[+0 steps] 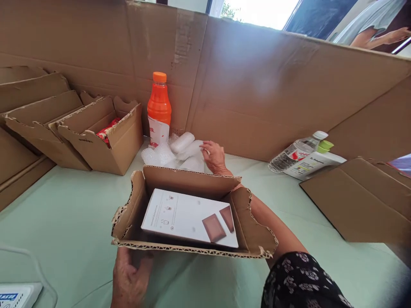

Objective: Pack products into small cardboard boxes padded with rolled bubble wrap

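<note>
An open cardboard box [192, 177] is in front of me, with a white printed carton [189, 216] lying inside it. My left hand [130, 273] is closed at the box's front left, under the rim, which hides part of the fingers. Beyond the box, my right hand [213, 157] reaches a pile of clear bubble wrap [163, 156] and pinches its right end between thumb and fingers. My right forearm passes along the box's right side. An orange-capped drink bottle [159, 109] stands upright just behind the wrap.
Several cardboard bins [125, 137] line the left side, one with a red packet [108, 130]. At right, a clear bottle [297, 152] leans by a white pouch [316, 164] and another cardboard box [362, 201]. A tall cardboard wall [257, 94] closes off the back. A person [369, 34] is beyond it.
</note>
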Available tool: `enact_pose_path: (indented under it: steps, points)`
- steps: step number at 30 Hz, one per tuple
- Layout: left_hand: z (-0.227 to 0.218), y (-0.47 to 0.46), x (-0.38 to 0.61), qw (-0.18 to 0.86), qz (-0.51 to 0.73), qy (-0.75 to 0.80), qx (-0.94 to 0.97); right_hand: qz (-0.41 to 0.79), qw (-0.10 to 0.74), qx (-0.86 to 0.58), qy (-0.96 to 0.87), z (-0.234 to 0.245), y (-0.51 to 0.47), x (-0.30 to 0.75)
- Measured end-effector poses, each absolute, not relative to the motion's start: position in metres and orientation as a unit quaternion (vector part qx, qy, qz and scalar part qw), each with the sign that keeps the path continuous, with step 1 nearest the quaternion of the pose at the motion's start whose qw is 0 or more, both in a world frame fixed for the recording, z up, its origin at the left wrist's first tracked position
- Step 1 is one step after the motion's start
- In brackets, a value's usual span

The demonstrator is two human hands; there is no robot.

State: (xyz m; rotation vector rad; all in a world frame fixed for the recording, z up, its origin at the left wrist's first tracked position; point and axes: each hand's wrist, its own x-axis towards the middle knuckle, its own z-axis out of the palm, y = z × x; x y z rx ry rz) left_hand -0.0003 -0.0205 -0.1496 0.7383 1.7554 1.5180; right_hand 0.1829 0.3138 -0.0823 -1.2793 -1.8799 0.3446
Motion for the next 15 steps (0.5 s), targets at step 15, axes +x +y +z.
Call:
enact_pose_path:
  steps: [15]
  points:
    - [-0.137, -0.018, -0.017, 0.334, 0.565, 0.684, 0.318, 0.175, 0.515, -0.672, -0.502, -0.095, 0.095, 0.385]
